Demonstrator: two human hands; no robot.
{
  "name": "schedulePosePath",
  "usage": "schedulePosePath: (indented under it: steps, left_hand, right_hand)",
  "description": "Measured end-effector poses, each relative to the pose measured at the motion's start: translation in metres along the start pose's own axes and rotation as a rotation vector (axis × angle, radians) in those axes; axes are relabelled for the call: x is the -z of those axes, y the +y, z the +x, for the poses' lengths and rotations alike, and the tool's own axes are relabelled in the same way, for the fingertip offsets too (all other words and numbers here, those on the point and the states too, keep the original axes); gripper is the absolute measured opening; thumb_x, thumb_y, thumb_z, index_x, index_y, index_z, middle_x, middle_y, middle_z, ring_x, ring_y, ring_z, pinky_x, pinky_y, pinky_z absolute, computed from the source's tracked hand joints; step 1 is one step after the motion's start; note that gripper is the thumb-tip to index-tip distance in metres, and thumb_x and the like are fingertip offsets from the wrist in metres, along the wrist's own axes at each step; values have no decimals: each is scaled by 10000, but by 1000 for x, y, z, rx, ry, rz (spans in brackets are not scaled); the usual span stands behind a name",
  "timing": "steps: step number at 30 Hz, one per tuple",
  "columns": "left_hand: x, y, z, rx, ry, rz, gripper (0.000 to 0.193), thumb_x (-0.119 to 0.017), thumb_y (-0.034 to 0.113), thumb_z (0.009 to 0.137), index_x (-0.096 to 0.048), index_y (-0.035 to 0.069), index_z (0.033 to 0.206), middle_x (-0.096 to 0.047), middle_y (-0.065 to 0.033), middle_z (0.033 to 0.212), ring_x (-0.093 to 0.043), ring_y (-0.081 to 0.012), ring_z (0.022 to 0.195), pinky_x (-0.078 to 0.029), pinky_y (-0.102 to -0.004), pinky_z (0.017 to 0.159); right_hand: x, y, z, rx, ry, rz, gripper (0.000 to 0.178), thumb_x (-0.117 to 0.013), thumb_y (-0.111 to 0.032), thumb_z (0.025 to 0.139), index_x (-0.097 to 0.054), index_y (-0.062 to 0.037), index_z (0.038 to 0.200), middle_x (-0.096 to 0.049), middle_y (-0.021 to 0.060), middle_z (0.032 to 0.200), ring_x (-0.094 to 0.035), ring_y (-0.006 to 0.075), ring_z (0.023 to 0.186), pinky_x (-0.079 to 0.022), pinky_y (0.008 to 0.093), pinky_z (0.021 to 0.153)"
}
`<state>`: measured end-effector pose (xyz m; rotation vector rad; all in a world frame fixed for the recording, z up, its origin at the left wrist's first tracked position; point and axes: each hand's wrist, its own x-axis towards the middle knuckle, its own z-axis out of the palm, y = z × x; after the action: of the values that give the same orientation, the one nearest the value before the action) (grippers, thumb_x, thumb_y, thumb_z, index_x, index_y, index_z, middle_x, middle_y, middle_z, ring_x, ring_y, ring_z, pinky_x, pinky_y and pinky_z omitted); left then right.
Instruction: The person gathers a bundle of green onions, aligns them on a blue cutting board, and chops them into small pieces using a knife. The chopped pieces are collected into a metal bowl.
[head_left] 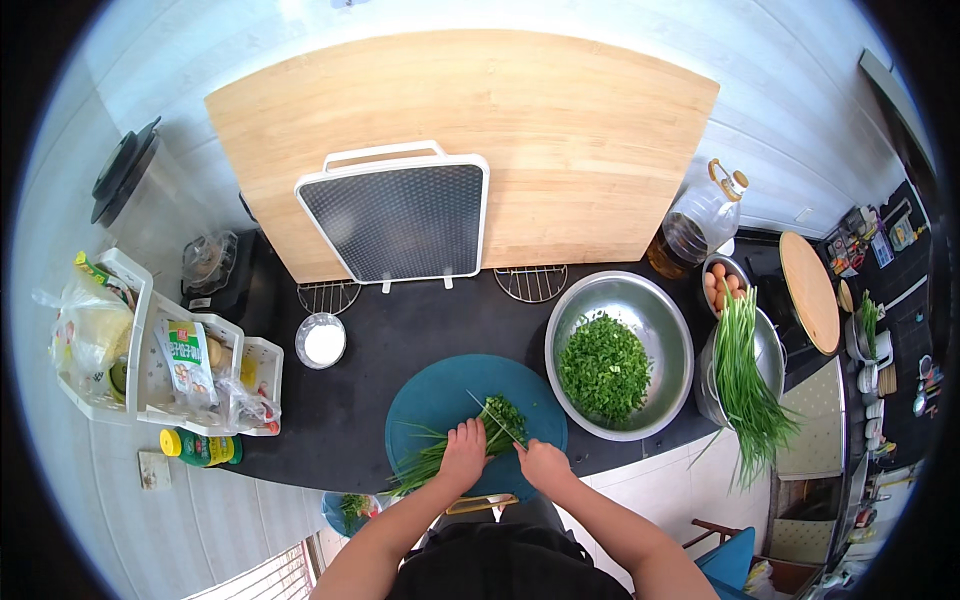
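Your left hand (464,453): curled down over the bundle of thin green stalks (428,463), lying on the round teal cutting board (425,397); your right hand (545,466): closed round the silver metal knife (494,415). Stalks: probably light, limp, slippery; best held bunched, fingertips tucked behind the blade

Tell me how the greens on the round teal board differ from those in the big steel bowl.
The board greens are partly long stalks, while the bowl greens look chopped small throughout. The board greens lie under the left hand, with the knife among them; the bowl greens sit in a loose heap, untouched. Both are green.
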<state>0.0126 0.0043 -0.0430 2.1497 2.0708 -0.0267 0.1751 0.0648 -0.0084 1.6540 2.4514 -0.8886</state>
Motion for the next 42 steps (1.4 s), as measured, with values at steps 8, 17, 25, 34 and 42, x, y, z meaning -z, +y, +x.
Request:
schedulePosePath:
  steps: [8,17,25,34,42]
  left_hand:
    - [-1,-1,1,-56,-5,109,649,-572,310,800,-402,-96,1277,-475,-193,1183,-461,-283,1028,-371,-390,866]
    - [-7,-5,-2,-44,24,96,733,-633,386,776,-388,-89,1278,-468,-196,1196,-462,-294,1039,-368,-409,890]
    - [-1,0,-2,2,7,-64,766,-659,365,772,-353,-114,1287,-443,-236,1242,-447,-340,1098,-355,-431,937]
    - [2,3,-3,52,-24,-130,771,-645,345,788,-315,-101,1323,-410,-239,1292,-415,-352,1157,-334,-434,979]
    - [-5,4,-4,23,-37,-49,772,-630,352,800,-308,-111,1327,-410,-241,1289,-413,-353,1155,-330,-445,964]
  right_hand:
    - [-15,-13,43,-14,-106,20,358,-497,-283,908,-600,26,759,-624,274,715,-636,425,722,-528,475,652]
    - [-24,-34,64,40,68,124,344,-539,-286,891,-599,25,755,-620,275,710,-634,420,714,-526,467,637]
    - [32,-20,33,-36,83,247,380,-568,-340,885,-610,20,771,-602,270,725,-591,445,749,-492,469,643]
    - [16,28,-25,-87,35,139,416,-541,-371,891,-604,6,727,-616,250,691,-611,435,703,-499,489,662]
    - [-12,28,-1,-71,-143,61,363,-499,-285,908,-604,33,767,-625,264,727,-622,435,720,-511,487,686]
